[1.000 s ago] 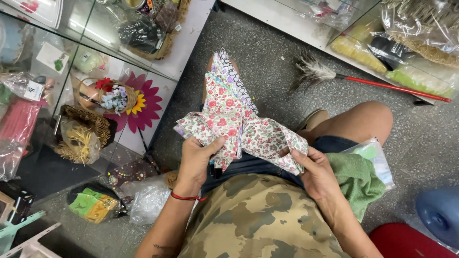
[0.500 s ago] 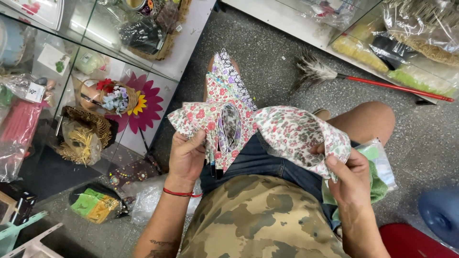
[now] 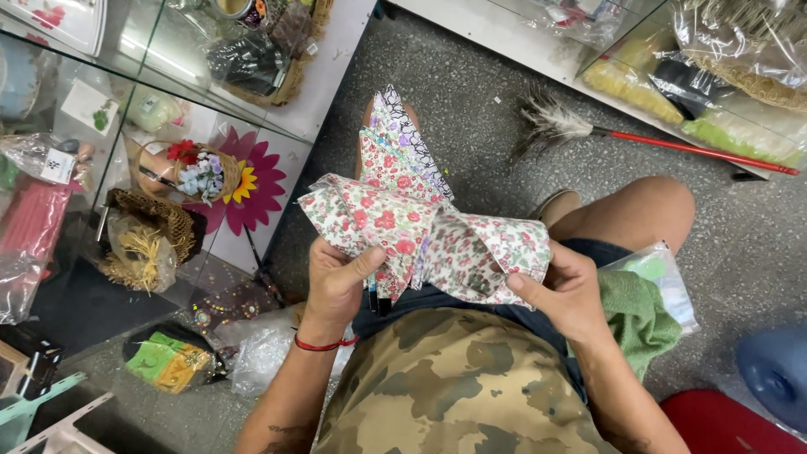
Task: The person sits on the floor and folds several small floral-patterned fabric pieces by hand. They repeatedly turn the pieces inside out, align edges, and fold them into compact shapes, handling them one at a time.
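Fanning above the lap, a bundle of floral-printed fabric pieces in red, pink and white is pinched by both hands: left hand gripping the lower edge, right hand holding a folded flap. Green cloth lies just beside the right thigh on the grey speckled floor.

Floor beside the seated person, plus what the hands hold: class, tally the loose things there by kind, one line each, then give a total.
Bundle of floral cloths, held by the left hand and right hand: 1
Feather duster with red handle: 1
Green cloth: 1
Clear plastic bag: 1
Total: 4
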